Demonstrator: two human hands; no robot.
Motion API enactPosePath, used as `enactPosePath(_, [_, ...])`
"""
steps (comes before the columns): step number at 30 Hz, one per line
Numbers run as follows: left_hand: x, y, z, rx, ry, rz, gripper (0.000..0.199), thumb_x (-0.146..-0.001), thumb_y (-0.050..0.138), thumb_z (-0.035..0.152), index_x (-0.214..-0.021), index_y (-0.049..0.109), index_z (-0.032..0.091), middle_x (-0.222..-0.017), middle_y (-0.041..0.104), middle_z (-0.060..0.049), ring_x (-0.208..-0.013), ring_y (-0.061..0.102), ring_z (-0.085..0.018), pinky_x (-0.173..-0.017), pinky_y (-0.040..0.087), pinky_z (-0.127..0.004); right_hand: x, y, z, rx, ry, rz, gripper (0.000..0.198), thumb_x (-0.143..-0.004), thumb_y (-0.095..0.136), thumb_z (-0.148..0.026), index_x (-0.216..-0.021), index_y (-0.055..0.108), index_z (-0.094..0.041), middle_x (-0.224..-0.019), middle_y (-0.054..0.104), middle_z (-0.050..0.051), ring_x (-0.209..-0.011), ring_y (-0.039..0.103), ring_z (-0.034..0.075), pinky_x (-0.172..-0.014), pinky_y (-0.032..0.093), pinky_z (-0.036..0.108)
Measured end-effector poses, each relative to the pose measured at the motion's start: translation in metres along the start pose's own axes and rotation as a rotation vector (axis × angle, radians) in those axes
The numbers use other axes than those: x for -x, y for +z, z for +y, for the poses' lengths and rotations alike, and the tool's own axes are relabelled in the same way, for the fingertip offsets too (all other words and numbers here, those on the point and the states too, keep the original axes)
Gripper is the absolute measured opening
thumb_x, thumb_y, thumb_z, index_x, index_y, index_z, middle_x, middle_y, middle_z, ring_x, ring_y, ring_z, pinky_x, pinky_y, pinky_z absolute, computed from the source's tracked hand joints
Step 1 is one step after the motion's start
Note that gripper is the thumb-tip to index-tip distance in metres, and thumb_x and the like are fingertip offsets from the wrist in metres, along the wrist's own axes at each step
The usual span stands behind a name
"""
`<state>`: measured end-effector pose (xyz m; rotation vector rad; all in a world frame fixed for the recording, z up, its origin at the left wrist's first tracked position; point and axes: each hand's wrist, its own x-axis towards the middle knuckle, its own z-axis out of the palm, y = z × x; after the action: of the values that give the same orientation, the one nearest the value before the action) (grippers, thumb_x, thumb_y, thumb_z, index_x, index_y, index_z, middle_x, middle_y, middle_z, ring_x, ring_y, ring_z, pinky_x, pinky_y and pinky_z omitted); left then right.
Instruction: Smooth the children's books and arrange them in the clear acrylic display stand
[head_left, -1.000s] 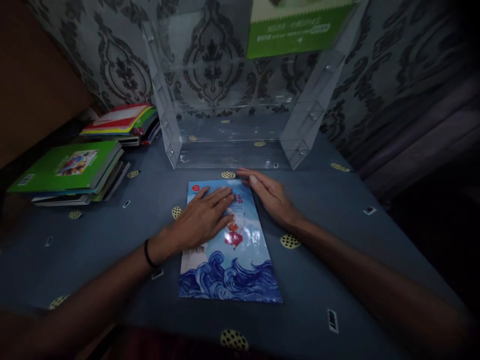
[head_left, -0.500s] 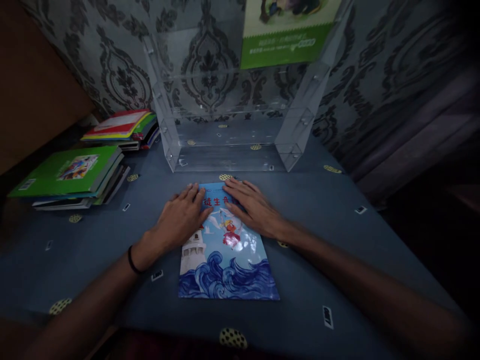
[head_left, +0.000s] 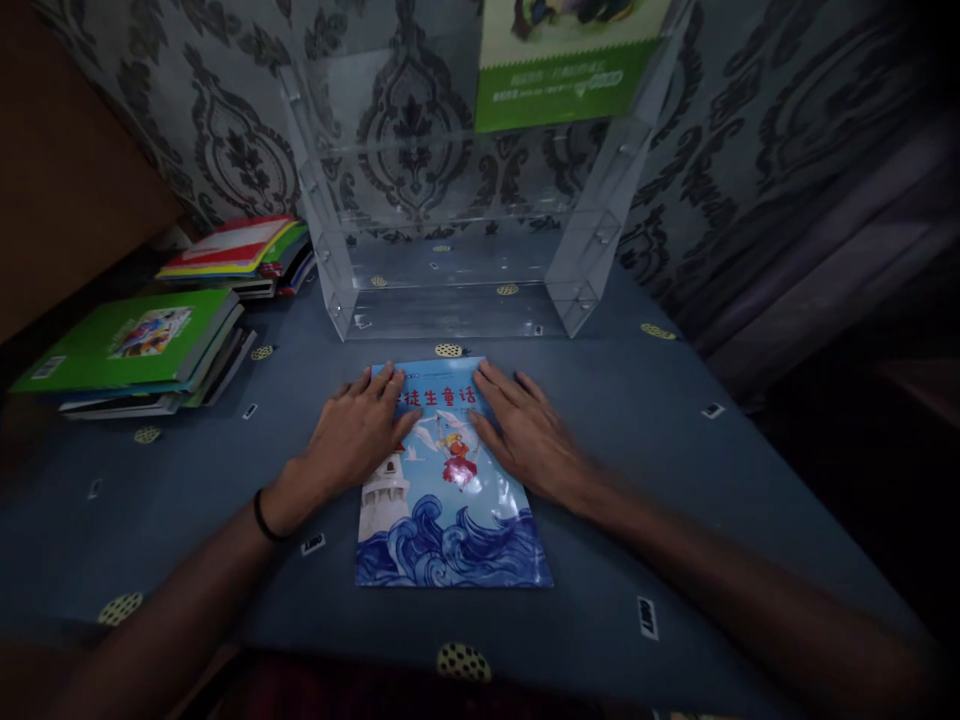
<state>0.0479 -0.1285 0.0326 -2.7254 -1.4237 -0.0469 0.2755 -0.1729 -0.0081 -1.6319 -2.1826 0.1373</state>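
A blue picture book (head_left: 450, 540) lies flat on the table, its cover showing red Chinese characters, a figure in red, a white tower and dark blue waves. My left hand (head_left: 356, 425) rests on its upper left edge, fingers stretched out, with a dark band around the wrist. Along the upper right edge lies my right hand (head_left: 525, 425), palm down with the fingers extended and spread. Both hands touch the cover; neither grips it. The red lettering shows between them, partly covered at the left.
Behind the book stands a clear acrylic rack (head_left: 330, 270) with a green-and-cream book (head_left: 559, 90) high in it. Two stacks sit at the left: a green-topped pile of books (head_left: 90, 350) and a red-topped pile (head_left: 240, 245). The blue tablecloth (head_left: 637, 400) has pineapple prints.
My right hand has slid right across the cover to its edge, uncovering more of the title. My left hand stays nearly in place. The view has shifted slightly.
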Motion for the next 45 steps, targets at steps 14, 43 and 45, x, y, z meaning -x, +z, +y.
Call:
enactPosePath(14, [0.002, 0.002, 0.002, -0.027, 0.01, 0.005, 0.053, -0.105, 0.038, 0.042, -0.145, 0.046, 0.009, -0.155, 0.045, -0.02, -0.141, 0.047, -0.036, -0.113, 0.042, -0.052, 0.089, -0.01, -0.029, -0.059, -0.134, 0.115, 0.058, -0.102, 0.044, -0.034, -0.157, 0.035, -0.016, -0.155, 0.046, 0.016, -0.141, 0.047, 0.03, -0.113, 0.046, 0.055])
enactPosePath(43, [0.154, 0.016, 0.054, 0.215, -0.015, 0.278, 0.055, -0.105, 0.04, 0.039, -0.155, 0.032, 0.019, -0.158, 0.041, -0.018, -0.138, 0.052, -0.033, -0.108, 0.051, -0.053, 0.139, -0.01, -0.044, -0.067, -0.215, 0.182, 0.069, -0.101, 0.042, -0.012, -0.162, 0.011, -0.018, -0.156, 0.044, 0.014, -0.143, 0.045, 0.025, -0.114, 0.048, 0.047])
enactPosePath(45, [0.157, 0.014, 0.055, 0.354, -0.035, 0.286, 0.054, -0.104, 0.042, 0.035, -0.156, 0.033, 0.024, -0.161, 0.039, -0.014, -0.143, 0.046, -0.03, -0.113, 0.047, -0.05, 0.138, -0.011, -0.045, -0.063, -0.213, 0.182, 0.069, -0.101, 0.042, -0.012, -0.162, 0.01, -0.018, -0.155, 0.046, 0.014, -0.142, 0.046, 0.024, -0.113, 0.049, 0.047])
